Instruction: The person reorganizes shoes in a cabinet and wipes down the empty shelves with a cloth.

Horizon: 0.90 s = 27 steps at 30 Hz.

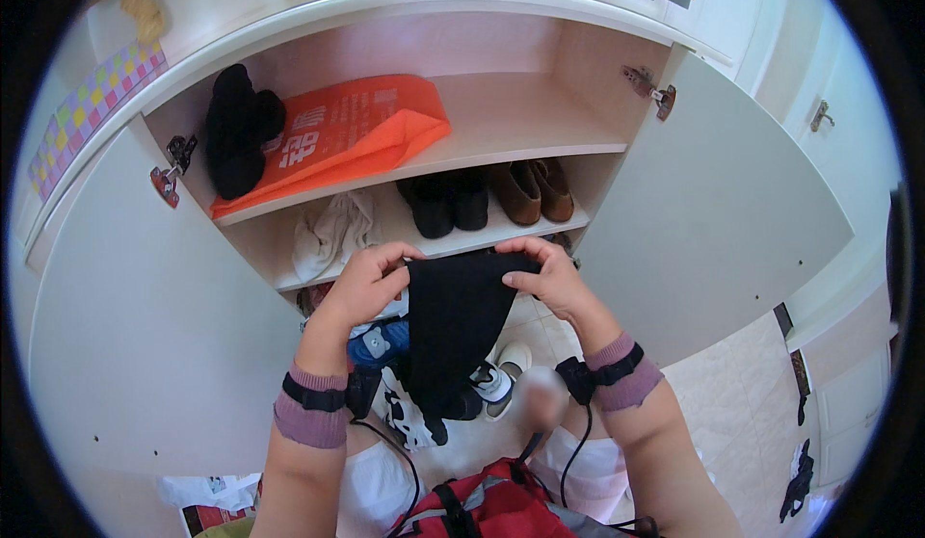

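A piece of black cloth (455, 321) hangs down in front of the open shoe cabinet, stretched between my two hands. My left hand (372, 281) pinches its upper left corner. At the upper right corner, my right hand (545, 274) grips the fabric between thumb and fingers. The cloth's lower end narrows and hangs over shoes on the floor, partly hiding them. Just beyond my hands is the lower shelf, with a crumpled off-white cloth (336, 231), a pair of black shoes (444, 202) and a pair of brown shoes (531, 191).
On the upper shelf lie an orange bag (347, 130) bearing writing and a black bundled cloth item (238, 133). The left door (144, 321) and right door (723, 213) both stand swung outward. White sneakers (408, 415) and a blue shoe (383, 343) rest below.
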Tool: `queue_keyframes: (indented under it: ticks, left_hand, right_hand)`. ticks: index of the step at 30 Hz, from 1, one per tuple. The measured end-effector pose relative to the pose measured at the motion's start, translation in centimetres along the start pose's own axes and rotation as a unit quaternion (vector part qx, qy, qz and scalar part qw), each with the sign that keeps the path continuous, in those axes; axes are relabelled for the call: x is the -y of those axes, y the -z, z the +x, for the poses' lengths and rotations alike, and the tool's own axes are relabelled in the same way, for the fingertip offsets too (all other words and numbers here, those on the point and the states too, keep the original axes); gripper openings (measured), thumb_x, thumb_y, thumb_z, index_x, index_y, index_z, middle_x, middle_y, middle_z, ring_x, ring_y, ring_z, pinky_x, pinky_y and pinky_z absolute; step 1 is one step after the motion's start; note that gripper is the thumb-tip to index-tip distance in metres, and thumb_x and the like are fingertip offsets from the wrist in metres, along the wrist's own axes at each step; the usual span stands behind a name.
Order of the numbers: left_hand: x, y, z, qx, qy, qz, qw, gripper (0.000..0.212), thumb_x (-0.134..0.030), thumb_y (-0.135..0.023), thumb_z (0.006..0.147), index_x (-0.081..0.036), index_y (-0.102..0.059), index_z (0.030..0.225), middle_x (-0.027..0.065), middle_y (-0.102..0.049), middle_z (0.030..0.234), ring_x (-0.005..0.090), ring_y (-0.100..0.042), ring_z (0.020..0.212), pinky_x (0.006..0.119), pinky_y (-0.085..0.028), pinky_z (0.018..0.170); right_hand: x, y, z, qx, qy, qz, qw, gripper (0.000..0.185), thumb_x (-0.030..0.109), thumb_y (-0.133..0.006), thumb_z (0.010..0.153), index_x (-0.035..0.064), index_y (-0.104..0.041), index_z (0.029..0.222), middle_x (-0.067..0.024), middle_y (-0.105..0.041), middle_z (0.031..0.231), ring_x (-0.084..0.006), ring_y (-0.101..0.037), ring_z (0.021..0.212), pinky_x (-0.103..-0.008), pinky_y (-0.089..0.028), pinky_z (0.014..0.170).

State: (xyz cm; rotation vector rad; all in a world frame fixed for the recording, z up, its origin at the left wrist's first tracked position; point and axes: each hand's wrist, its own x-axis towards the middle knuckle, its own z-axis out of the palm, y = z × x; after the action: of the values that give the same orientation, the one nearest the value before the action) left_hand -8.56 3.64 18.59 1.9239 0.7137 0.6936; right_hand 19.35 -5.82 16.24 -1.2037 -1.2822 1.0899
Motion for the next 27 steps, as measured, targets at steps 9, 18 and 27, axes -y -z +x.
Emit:
queue_keyframes:
  ticks: [9, 18, 27]
  left_hand:
    - [0.4, 0.9, -0.5, 0.074, 0.094, -0.17, 0.978, 0.018, -0.005, -0.051, 0.095, -0.01, -0.053, 0.113, -0.0021, -0.056, 0.078, 0.0055, -0.052, 0.061, 0.019, -0.042, 0.054]
    - [-0.7, 0.8, -0.7, 0.092, 0.052, -0.145, 0.984, 0.035, 0.001, -0.05, 0.092, -0.009, -0.053, 0.125, 0.0, -0.057, 0.088, 0.007, -0.053, 0.071, 0.021, -0.044, 0.065]
    - [-0.2, 0.1, -0.4, 0.013, -0.091, 0.081, 0.993, 0.043, 0.003, -0.06, 0.083, -0.005, -0.058, 0.125, 0.0062, -0.061, 0.105, 0.015, -0.059, 0.093, 0.028, -0.05, 0.08]
  right_hand:
    - [-0.8, 0.2, -0.1, -0.003, 0.007, -0.024, 1.0, 0.024, 0.011, -0.068, 0.087, 0.0034, -0.067, 0.11, 0.0005, -0.065, 0.099, -0.0075, -0.056, 0.091, -0.0246, -0.047, 0.081]
    - [-0.5, 0.3, -0.2, -0.038, -0.111, 0.093, 0.989, 0.016, 0.015, -0.059, 0.093, 0.0087, -0.069, 0.104, 0.0043, -0.063, 0.079, -0.0042, -0.052, 0.062, -0.02, -0.039, 0.049]
    - [-1.3, 0.5, 0.0, -0.037, -0.183, 0.19, 0.964, 0.014, 0.018, -0.058, 0.092, 0.0081, -0.067, 0.094, 0.0022, -0.06, 0.068, -0.0066, -0.047, 0.046, -0.0216, -0.032, 0.038]
